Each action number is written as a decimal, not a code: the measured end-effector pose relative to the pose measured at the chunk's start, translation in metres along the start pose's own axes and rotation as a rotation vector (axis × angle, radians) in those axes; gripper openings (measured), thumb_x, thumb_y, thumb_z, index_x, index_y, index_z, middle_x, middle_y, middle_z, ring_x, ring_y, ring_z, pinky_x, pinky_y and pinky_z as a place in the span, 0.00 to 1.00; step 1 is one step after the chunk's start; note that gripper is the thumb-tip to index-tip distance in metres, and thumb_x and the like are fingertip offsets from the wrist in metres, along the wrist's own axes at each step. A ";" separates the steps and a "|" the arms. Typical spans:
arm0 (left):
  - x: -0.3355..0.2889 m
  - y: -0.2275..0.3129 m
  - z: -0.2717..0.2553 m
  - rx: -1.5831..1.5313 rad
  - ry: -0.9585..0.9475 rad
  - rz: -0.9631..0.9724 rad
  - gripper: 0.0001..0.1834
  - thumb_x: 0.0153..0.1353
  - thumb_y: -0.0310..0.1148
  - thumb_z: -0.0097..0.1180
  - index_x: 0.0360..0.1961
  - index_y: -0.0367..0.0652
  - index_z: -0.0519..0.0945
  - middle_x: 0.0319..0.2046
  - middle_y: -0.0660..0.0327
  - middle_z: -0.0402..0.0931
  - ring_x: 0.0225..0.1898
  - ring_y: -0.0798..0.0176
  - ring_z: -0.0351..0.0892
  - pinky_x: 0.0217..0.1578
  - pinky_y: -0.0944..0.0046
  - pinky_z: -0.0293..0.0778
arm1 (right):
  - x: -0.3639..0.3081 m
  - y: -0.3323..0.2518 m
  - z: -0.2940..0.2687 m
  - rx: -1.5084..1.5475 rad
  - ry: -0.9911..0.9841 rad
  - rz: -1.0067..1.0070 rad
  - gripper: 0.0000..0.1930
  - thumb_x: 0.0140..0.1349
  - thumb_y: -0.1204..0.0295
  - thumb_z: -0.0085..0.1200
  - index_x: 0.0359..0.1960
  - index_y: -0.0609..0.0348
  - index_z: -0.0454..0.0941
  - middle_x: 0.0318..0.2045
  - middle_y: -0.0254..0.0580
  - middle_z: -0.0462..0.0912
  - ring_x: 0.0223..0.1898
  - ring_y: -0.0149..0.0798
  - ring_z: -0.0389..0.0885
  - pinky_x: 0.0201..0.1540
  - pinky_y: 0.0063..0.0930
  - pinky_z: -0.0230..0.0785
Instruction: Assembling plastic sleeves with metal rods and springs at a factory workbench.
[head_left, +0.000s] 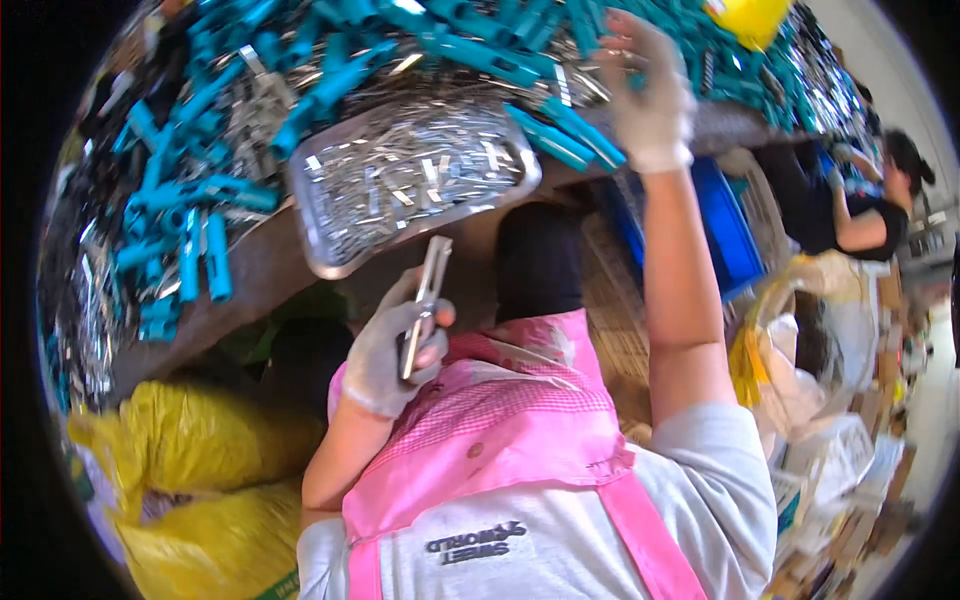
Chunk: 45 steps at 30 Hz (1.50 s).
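My left hand [395, 345], in a pale glove with bare fingertips, is closed around a slim silver metal piece [428, 290] above my pink apron. Beyond it, a metal tray [312, 235] full of small shiny metal parts rests at the table's edge. My right hand [645, 100], gloved alike, reaches out over the heap of teal plastic handles [480, 55]. Its fingers are partly spread and somewhat blurred, with nothing visible in them. Several teal handles [560, 140] lie between the tray and my right hand.
More teal handles [215, 250] and silver pieces [95, 310] cover the table's left side. A blue crate [725, 225] stands below the right edge. Yellow bags [210, 440] lie at lower left, an open sack [850, 310] at right. Another person [865, 205] works at far right.
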<state>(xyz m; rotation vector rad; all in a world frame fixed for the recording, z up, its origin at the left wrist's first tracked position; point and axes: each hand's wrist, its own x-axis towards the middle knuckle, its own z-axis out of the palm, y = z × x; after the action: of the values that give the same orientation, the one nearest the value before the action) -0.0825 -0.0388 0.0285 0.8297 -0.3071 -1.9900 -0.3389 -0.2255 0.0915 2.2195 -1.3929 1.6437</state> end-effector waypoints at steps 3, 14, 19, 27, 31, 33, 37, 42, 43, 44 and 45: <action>0.006 -0.003 -0.002 0.062 0.022 -0.068 0.22 0.63 0.31 0.40 0.59 0.47 0.61 0.29 0.57 0.71 0.13 0.73 0.61 0.09 0.76 0.53 | -0.075 0.135 -0.077 0.221 0.417 0.359 0.13 0.60 0.72 0.55 0.45 0.64 0.74 0.35 0.37 0.80 0.33 0.26 0.77 0.39 0.23 0.72; 0.048 -0.026 -0.012 0.079 0.073 -0.242 0.18 0.65 0.34 0.45 0.57 0.55 0.67 0.30 0.57 0.72 0.14 0.70 0.65 0.11 0.75 0.56 | -0.345 0.307 -0.140 -0.561 -0.096 1.185 0.14 0.53 0.62 0.58 0.37 0.57 0.83 0.32 0.44 0.85 0.34 0.36 0.83 0.40 0.29 0.73; 0.063 -0.030 -0.005 0.088 0.134 -0.246 0.18 0.64 0.34 0.46 0.56 0.57 0.68 0.31 0.57 0.72 0.15 0.70 0.66 0.11 0.74 0.56 | -0.315 0.323 -0.090 -0.532 -0.369 1.154 0.15 0.54 0.59 0.53 0.41 0.50 0.81 0.40 0.49 0.81 0.44 0.50 0.79 0.48 0.38 0.70; 0.082 -0.034 -0.004 0.071 0.117 -0.331 0.15 0.65 0.36 0.47 0.53 0.59 0.69 0.32 0.58 0.72 0.15 0.70 0.67 0.12 0.75 0.59 | -0.256 0.369 0.019 -0.210 -0.292 1.011 0.15 0.55 0.60 0.55 0.39 0.54 0.82 0.35 0.46 0.84 0.38 0.42 0.82 0.40 0.30 0.72; 0.081 -0.032 -0.001 0.056 0.113 -0.316 0.14 0.65 0.36 0.47 0.52 0.59 0.69 0.32 0.58 0.72 0.15 0.69 0.67 0.12 0.75 0.58 | -0.208 0.347 0.045 -0.464 -0.399 1.101 0.21 0.57 0.53 0.48 0.42 0.54 0.81 0.45 0.52 0.80 0.49 0.53 0.76 0.50 0.41 0.69; 0.077 -0.033 -0.006 0.039 0.140 -0.283 0.14 0.65 0.36 0.46 0.52 0.59 0.69 0.32 0.58 0.72 0.15 0.69 0.67 0.12 0.75 0.57 | -0.181 0.316 0.050 -0.475 -0.291 1.238 0.23 0.57 0.52 0.48 0.46 0.53 0.79 0.50 0.51 0.77 0.52 0.51 0.75 0.52 0.38 0.68; 0.077 -0.033 -0.011 0.022 0.196 -0.279 0.14 0.66 0.36 0.46 0.52 0.60 0.70 0.32 0.57 0.72 0.16 0.68 0.66 0.13 0.73 0.56 | -0.180 0.317 0.051 -0.469 -0.357 1.305 0.22 0.59 0.53 0.47 0.49 0.51 0.77 0.53 0.50 0.75 0.54 0.49 0.74 0.52 0.37 0.68; 0.085 -0.031 -0.014 0.031 0.138 -0.313 0.13 0.66 0.36 0.45 0.51 0.61 0.70 0.33 0.57 0.72 0.16 0.68 0.66 0.13 0.73 0.57 | -0.249 0.396 0.064 -0.431 -0.120 0.980 0.19 0.57 0.60 0.54 0.46 0.58 0.79 0.46 0.48 0.80 0.47 0.46 0.80 0.46 0.33 0.72; 0.084 -0.031 -0.016 0.033 0.143 -0.307 0.14 0.66 0.36 0.45 0.52 0.61 0.69 0.33 0.57 0.72 0.16 0.68 0.66 0.13 0.73 0.57 | -0.251 0.396 0.057 -0.429 -0.129 0.973 0.19 0.57 0.60 0.54 0.46 0.58 0.79 0.46 0.48 0.80 0.47 0.46 0.80 0.46 0.33 0.72; 0.083 -0.031 -0.016 0.025 0.134 -0.294 0.17 0.66 0.35 0.45 0.56 0.57 0.65 0.34 0.57 0.71 0.17 0.68 0.66 0.13 0.73 0.58 | -0.256 0.395 0.045 -0.059 0.056 1.173 0.18 0.54 0.64 0.59 0.45 0.60 0.78 0.42 0.46 0.82 0.41 0.43 0.80 0.42 0.31 0.73; 0.082 -0.032 -0.016 0.014 0.135 -0.290 0.17 0.66 0.35 0.45 0.56 0.57 0.65 0.34 0.57 0.71 0.17 0.68 0.66 0.13 0.73 0.58 | -0.260 0.389 0.039 0.325 0.242 1.341 0.19 0.50 0.68 0.64 0.43 0.62 0.78 0.38 0.44 0.83 0.35 0.39 0.81 0.38 0.29 0.73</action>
<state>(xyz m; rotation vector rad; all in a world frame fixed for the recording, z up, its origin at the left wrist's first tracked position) -0.1214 -0.0886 -0.0352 1.0607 -0.1277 -2.1864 -0.5791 -0.3146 -0.3019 0.9006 -2.9476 2.3762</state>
